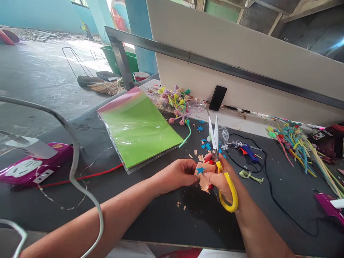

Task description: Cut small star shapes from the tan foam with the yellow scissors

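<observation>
My left hand [179, 174] pinches a small peach-coloured piece of craft foam [203, 174] with a blue star on it, just above the black table [150, 211]. My right hand [221, 181] grips yellow-handled scissors [216, 152], thumb and fingers through the loops. The white blades point up and away and stand slightly apart. Both hands touch the foam piece. Small peach scraps lie on the table under and around the hands.
A wrapped stack of green and pink sheets [138, 129] lies to the left. A blue glue gun [248, 150] with a black cord, blue star cut-outs [206, 145], pipe-cleaner flowers [177, 102], coloured sticks [298, 147], a phone [217, 98] and a pink power strip [32, 166] surround the hands.
</observation>
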The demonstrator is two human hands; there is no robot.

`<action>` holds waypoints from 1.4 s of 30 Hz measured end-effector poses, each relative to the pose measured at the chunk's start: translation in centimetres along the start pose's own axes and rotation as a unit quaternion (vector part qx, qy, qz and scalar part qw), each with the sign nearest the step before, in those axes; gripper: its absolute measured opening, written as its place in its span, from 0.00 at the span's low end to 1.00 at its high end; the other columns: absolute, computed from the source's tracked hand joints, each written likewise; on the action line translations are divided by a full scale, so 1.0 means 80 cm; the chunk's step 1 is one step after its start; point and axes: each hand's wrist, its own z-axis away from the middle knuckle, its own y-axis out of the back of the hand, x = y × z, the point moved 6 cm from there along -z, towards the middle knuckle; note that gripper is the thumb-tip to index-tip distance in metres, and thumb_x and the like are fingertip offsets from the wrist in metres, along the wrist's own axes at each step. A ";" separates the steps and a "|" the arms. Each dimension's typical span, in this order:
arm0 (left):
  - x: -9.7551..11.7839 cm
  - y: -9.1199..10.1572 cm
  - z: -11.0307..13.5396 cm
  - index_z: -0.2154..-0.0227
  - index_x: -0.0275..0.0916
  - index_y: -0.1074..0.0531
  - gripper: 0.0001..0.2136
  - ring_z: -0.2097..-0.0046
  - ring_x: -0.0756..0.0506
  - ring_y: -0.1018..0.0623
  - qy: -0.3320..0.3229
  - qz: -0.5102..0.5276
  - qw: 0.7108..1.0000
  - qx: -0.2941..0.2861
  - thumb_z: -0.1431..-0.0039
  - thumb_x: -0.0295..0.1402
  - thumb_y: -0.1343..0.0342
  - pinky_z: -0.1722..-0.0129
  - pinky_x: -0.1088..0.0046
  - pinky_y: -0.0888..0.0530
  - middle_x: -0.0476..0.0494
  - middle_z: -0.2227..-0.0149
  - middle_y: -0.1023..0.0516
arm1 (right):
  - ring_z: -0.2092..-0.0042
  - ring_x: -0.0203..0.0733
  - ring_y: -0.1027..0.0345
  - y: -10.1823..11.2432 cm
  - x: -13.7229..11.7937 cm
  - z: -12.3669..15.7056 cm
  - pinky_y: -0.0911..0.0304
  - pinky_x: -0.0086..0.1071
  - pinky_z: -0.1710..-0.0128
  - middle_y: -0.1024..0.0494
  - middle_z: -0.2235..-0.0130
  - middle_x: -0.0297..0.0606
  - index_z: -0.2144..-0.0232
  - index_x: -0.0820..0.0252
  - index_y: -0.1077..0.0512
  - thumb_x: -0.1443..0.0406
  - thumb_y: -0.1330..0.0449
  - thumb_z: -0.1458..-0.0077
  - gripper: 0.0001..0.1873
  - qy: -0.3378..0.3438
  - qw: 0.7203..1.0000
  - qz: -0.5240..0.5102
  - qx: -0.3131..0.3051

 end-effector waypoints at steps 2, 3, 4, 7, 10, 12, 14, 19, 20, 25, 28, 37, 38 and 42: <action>0.000 0.004 0.000 0.71 0.34 0.30 0.06 0.72 0.53 0.31 -0.015 -0.046 0.999 0.025 0.52 0.30 0.40 0.73 0.79 0.37 0.51 0.73 0.28 | 0.70 0.40 0.32 0.001 0.002 -0.001 0.36 0.32 0.72 0.28 0.69 0.29 0.61 0.51 0.33 0.67 0.36 0.61 0.21 -0.005 1.000 0.002 0.006; -0.001 0.006 0.000 0.72 0.34 0.31 0.07 0.73 0.53 0.31 -0.021 -0.068 0.997 0.036 0.52 0.31 0.41 0.74 0.79 0.37 0.51 0.74 0.29 | 0.70 0.40 0.32 0.002 0.003 -0.002 0.36 0.33 0.72 0.27 0.69 0.29 0.61 0.51 0.33 0.67 0.36 0.62 0.21 -0.010 1.000 0.002 0.009; -0.001 0.007 0.000 0.72 0.34 0.31 0.07 0.72 0.53 0.31 -0.023 -0.084 0.995 0.044 0.52 0.32 0.41 0.74 0.78 0.37 0.51 0.74 0.29 | 0.71 0.40 0.32 0.002 0.004 -0.002 0.35 0.33 0.72 0.27 0.69 0.30 0.61 0.51 0.33 0.67 0.35 0.62 0.22 -0.015 1.000 0.001 0.013; 0.000 0.007 0.000 0.71 0.34 0.31 0.09 0.72 0.52 0.31 -0.026 -0.094 0.994 0.040 0.51 0.34 0.41 0.73 0.78 0.36 0.50 0.73 0.30 | 0.70 0.40 0.31 0.003 0.006 -0.004 0.35 0.33 0.72 0.26 0.68 0.30 0.61 0.52 0.33 0.66 0.34 0.63 0.23 -0.023 0.999 -0.018 0.020; 0.002 0.006 0.000 0.72 0.34 0.32 0.09 0.71 0.53 0.32 -0.031 -0.078 0.996 0.024 0.51 0.34 0.41 0.72 0.77 0.36 0.51 0.73 0.31 | 0.70 0.41 0.30 0.004 0.006 -0.005 0.35 0.33 0.71 0.25 0.68 0.31 0.60 0.52 0.33 0.66 0.34 0.63 0.23 -0.024 0.999 -0.026 0.015; 0.002 0.006 0.000 0.73 0.34 0.33 0.09 0.71 0.53 0.33 -0.032 -0.068 0.997 0.016 0.51 0.33 0.40 0.71 0.77 0.37 0.51 0.73 0.31 | 0.70 0.41 0.30 0.005 0.005 -0.005 0.36 0.33 0.71 0.25 0.68 0.31 0.61 0.52 0.33 0.67 0.34 0.63 0.23 -0.022 1.000 -0.016 0.012; 0.003 0.007 0.000 0.73 0.34 0.33 0.09 0.71 0.53 0.33 -0.035 -0.059 0.998 0.006 0.51 0.33 0.40 0.71 0.78 0.38 0.52 0.73 0.31 | 0.71 0.40 0.31 0.006 0.005 -0.006 0.37 0.33 0.72 0.25 0.69 0.31 0.61 0.52 0.33 0.67 0.35 0.62 0.22 -0.023 1.000 -0.005 0.009; 0.008 0.006 0.002 0.71 0.34 0.32 0.10 0.71 0.53 0.33 -0.033 -0.046 0.998 0.013 0.51 0.35 0.39 0.71 0.78 0.37 0.52 0.73 0.31 | 0.72 0.40 0.32 0.006 0.007 -0.009 0.38 0.33 0.72 0.27 0.71 0.29 0.62 0.51 0.34 0.68 0.35 0.63 0.22 -0.020 1.000 -0.011 0.001; 0.010 0.007 0.003 0.72 0.34 0.32 0.10 0.72 0.53 0.33 -0.031 -0.047 0.998 0.022 0.52 0.35 0.39 0.72 0.78 0.37 0.52 0.74 0.31 | 0.71 0.40 0.32 0.006 0.008 -0.009 0.37 0.34 0.71 0.27 0.70 0.29 0.62 0.52 0.34 0.68 0.35 0.63 0.22 -0.021 1.000 -0.015 0.003; 0.012 0.007 0.003 0.73 0.34 0.31 0.10 0.73 0.53 0.33 -0.023 -0.086 0.994 0.060 0.52 0.35 0.40 0.73 0.78 0.37 0.52 0.76 0.30 | 0.71 0.39 0.33 0.003 0.002 -0.006 0.38 0.34 0.71 0.28 0.70 0.29 0.64 0.52 0.34 0.69 0.36 0.64 0.21 -0.024 1.000 -0.015 -0.001; 0.012 0.005 0.002 0.74 0.34 0.31 0.09 0.72 0.52 0.31 -0.023 -0.099 0.993 0.055 0.49 0.35 0.42 0.72 0.76 0.36 0.51 0.76 0.29 | 0.72 0.38 0.34 0.003 -0.003 -0.004 0.39 0.33 0.72 0.30 0.71 0.28 0.63 0.52 0.34 0.70 0.37 0.63 0.21 -0.028 1.000 -0.012 -0.005; 0.011 0.007 0.002 0.70 0.34 0.32 0.09 0.72 0.53 0.31 -0.032 -0.062 0.995 0.065 0.52 0.33 0.39 0.72 0.78 0.36 0.52 0.74 0.29 | 0.70 0.39 0.34 0.006 0.004 -0.008 0.37 0.35 0.70 0.33 0.70 0.28 0.64 0.51 0.34 0.67 0.36 0.64 0.21 -0.026 1.000 -0.008 0.001; 0.011 0.007 0.002 0.71 0.35 0.32 0.09 0.72 0.53 0.31 -0.030 -0.060 0.996 0.066 0.52 0.33 0.39 0.71 0.78 0.35 0.51 0.74 0.29 | 0.70 0.39 0.34 0.006 0.004 -0.008 0.37 0.35 0.71 0.33 0.71 0.28 0.64 0.51 0.34 0.67 0.36 0.64 0.21 -0.024 1.000 -0.008 0.000; 0.011 0.006 0.002 0.73 0.35 0.32 0.08 0.71 0.51 0.28 -0.016 -0.038 0.997 0.071 0.51 0.33 0.40 0.69 0.75 0.32 0.50 0.74 0.28 | 0.73 0.37 0.36 0.008 0.007 -0.009 0.38 0.33 0.73 0.32 0.71 0.28 0.63 0.51 0.33 0.68 0.35 0.63 0.20 -0.025 1.000 0.001 0.003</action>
